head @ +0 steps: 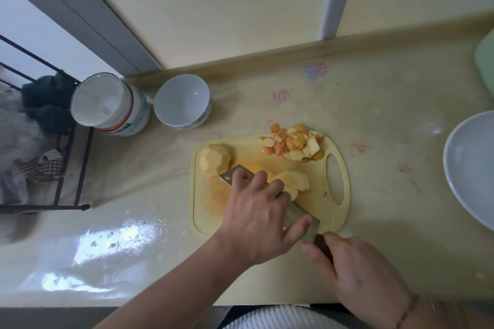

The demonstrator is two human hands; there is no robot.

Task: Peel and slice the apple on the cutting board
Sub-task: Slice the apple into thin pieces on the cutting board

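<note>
Left hand (260, 218) lies spread, fingers straight, across the flat of the knife (299, 215). Beyond and to the left of its fingertips sits the peeled apple half (215, 160), at the far left corner of the cutting board (270, 184); just past its fingertips lie the cut slices (295, 181), touching the blade. The blade's long axis runs from far left toward the right hand (358, 272), which grips the dark handle. Peelings (292, 145) are heaped beyond the slices. By my judgement, the left hand is nearer the unsliced half.
</note>
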